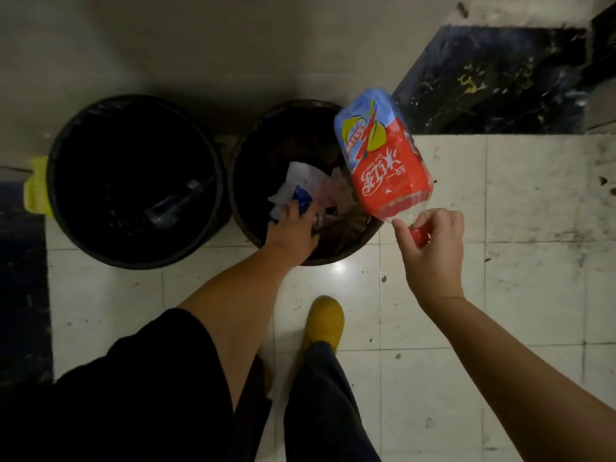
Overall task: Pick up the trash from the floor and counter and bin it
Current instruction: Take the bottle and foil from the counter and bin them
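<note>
A plastic bottle with a red and blue label is held by its neck in the right hand; the body extends from the fingers toward 11 o'clock, its base hanging over the right rim of the brown bin. The right fingers are curled together around the red cap, thumb and forefinger pinched on it.

The left hand is reached down inside the brown bin, at 9 o'clock from the right hand. A blue wrapper is seen at the left fingertips, against white paper scraps piled in the bin; whether the left fingers are clamped on it or merely touching it cannot be told, as they are turned away and in shadow.

A black bin stands just beside the brown one, at its 9 o'clock. Both rest on the white tiled floor. A yellow shoe is seen at 6 o'clock.
</note>
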The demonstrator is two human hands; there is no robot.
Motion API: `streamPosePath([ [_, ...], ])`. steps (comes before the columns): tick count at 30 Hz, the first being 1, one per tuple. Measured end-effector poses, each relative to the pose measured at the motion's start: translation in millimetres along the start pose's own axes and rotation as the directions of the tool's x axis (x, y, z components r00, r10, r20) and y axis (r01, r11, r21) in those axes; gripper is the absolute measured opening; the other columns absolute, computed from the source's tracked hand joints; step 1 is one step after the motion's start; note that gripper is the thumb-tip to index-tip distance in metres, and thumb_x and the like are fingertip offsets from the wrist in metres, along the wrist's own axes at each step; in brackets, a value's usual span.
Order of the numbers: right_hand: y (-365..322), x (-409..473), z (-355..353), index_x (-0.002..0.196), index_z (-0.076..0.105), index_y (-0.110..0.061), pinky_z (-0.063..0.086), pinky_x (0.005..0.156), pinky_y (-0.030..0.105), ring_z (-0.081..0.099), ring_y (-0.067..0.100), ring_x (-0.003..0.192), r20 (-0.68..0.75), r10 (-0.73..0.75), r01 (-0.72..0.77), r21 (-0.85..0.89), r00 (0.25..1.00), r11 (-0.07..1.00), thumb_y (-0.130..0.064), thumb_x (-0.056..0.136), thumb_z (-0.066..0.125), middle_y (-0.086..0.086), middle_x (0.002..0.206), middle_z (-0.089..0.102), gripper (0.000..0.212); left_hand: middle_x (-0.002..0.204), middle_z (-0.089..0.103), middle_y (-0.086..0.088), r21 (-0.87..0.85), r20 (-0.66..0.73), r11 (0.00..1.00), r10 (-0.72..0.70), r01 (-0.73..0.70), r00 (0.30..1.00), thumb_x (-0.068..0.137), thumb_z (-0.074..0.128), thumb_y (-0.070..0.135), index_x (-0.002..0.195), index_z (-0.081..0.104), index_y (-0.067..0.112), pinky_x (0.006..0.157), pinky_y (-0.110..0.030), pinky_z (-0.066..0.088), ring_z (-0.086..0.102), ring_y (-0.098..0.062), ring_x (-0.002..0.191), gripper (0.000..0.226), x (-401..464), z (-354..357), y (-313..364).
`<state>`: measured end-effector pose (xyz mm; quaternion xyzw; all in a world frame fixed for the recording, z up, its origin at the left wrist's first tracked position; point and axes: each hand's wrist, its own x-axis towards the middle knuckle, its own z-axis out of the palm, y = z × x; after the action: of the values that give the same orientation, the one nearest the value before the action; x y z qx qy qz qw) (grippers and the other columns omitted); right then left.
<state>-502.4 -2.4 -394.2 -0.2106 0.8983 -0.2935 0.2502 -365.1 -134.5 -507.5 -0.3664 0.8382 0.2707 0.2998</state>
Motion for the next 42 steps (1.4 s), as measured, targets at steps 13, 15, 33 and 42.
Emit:
streamPosePath([
  [13,-185.3,-18.5,99.6,0.093,0.051,-0.003,0.051,0.087,0.036,0.055,0.028,0.097,0.478,-0.346,0.476,-0.181,0.807,0.861,-0.020,0.088,0.066,0.012,0.110,0.045,0.022,0.153,0.032,-0.006,-0.018,0.130,0.939,-0.337,0.342,0.932,0.097,0.039,0.034,0.149,0.021,0.019,0.121,-0.052,0.009,0.024,-0.024,0.145,0.057,-110.9,-19.3,-190.8],
  [15,-201.1,-18.4,146.3,0.092,0.051,-0.007,0.051,0.072,0.033,0.060,0.034,0.083,0.521,-0.454,0.629,-0.225,0.723,0.744,-0.014,0.084,0.070,0.018,0.105,0.050,0.022,0.149,0.038,-0.005,0.010,0.100,0.958,-0.285,0.286,0.953,0.098,0.037,0.030,0.146,0.027,0.020,0.120,-0.053,0.004,0.028,-0.024,0.143,0.050,-110.0,-5.8,-213.0],
  [33,-176.1,18.3,335.8,0.134,0.046,0.005,0.037,0.110,0.039,0.047,0.036,0.129,0.675,0.089,0.539,-0.655,0.733,0.529,-0.015,0.096,0.053,0.023,0.137,0.051,0.044,0.131,0.051,-0.008,0.091,-0.090,0.995,-0.029,0.037,0.995,0.100,0.036,0.022,0.138,0.037,0.014,0.122,-0.055,-0.002,0.042,-0.030,0.128,0.038,-107.4,17.3,-244.8],
  [42,-327.8,17.1,146.8,0.116,0.061,0.006,0.041,0.100,0.038,0.053,0.038,0.119,0.701,-0.118,0.599,-0.495,0.703,0.629,-0.016,0.096,0.049,0.025,0.124,0.060,0.032,0.151,0.035,-0.009,0.055,-0.067,0.982,-0.177,0.181,0.982,0.100,0.031,0.044,0.150,0.018,0.019,0.121,-0.056,0.005,0.028,-0.028,0.141,0.057,-186.7,-148.8,-202.9],
])
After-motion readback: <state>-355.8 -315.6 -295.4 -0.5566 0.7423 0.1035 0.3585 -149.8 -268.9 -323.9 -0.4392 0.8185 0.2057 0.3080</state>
